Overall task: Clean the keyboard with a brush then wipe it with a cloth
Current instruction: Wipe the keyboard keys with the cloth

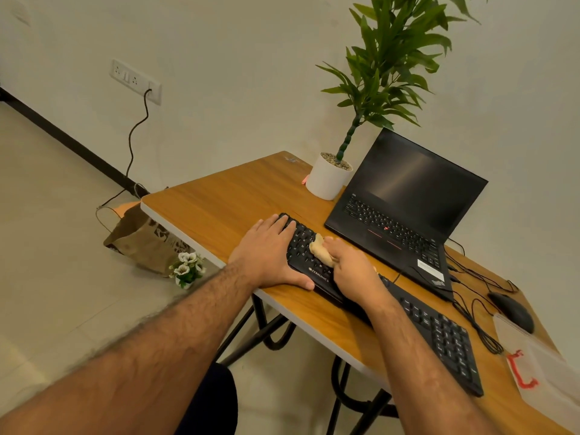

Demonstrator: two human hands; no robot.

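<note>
A black keyboard (439,337) lies along the front edge of the wooden desk (226,199). My left hand (266,252) lies flat on the keyboard's left end, fingers straight over the keys and thumb along its front edge. My right hand (351,271) grips a bunched beige cloth (320,250) and holds it against the keys near the keyboard's middle-left. The brush is not in view.
An open black laptop (408,211) stands behind the keyboard, with a white potted plant (328,180) to its left. A black mouse (513,310), loose cables and a clear plastic box (546,368) sit at the right. A paper bag (147,243) and small flowers stand on the floor.
</note>
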